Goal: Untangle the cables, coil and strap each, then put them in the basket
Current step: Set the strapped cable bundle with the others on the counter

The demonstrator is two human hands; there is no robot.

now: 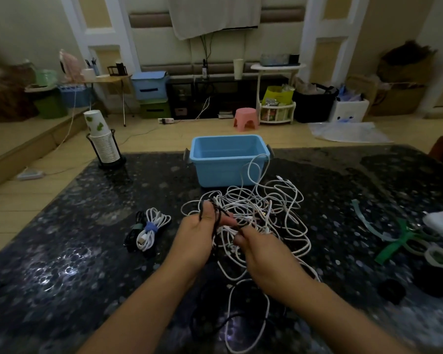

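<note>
Head | black cable [216, 226] near-upright | left hand [198, 233], right hand [264, 254] grip

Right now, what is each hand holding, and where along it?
Both hands hold a black cable pulled up from the tangle: the left hand grips loops of it, the right hand pinches a strand lower down.

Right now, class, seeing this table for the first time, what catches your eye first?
A tangle of white cables sprawls mid-table, both hands working a black cable: left hand, right hand. Behind it stands an empty blue basket; to the left lies a strapped white coil.
</note>
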